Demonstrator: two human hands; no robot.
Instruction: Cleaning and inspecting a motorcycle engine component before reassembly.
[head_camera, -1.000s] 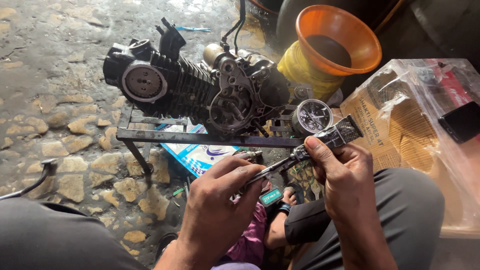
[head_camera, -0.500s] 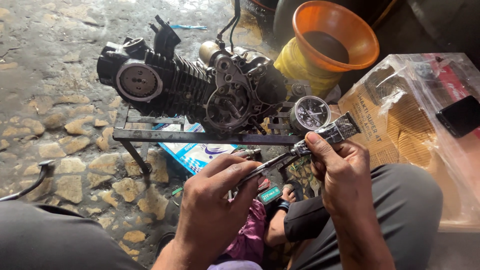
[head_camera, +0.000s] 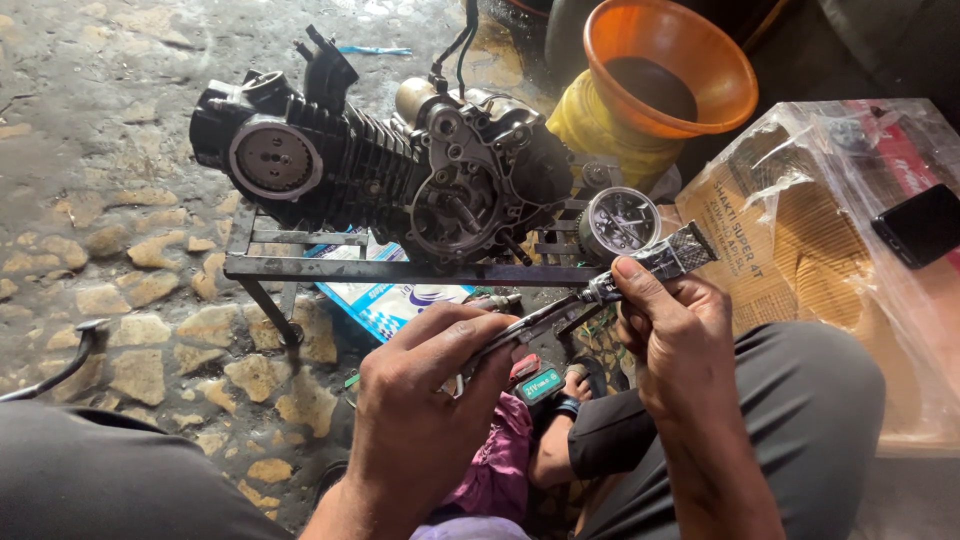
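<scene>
Two hands on a small tube and a slim metal tool, above the knees

Left hand (head_camera: 430, 400) curled around a thin metal tool (head_camera: 520, 328), tip meeting the nozzle of a crumpled silver tube (head_camera: 655, 262); right hand (head_camera: 675, 335) pinching that tube between thumb and fingers, tube tilted up to the right. Just beyond, a black engine (head_camera: 390, 170) on a dark steel stand (head_camera: 400, 270), round gauge-like part (head_camera: 620, 222) at its right end. Farther back, orange funnel (head_camera: 670, 65) on a yellow container (head_camera: 610, 130); plastic-wrapped cardboard box (head_camera: 800, 230) at right
</scene>
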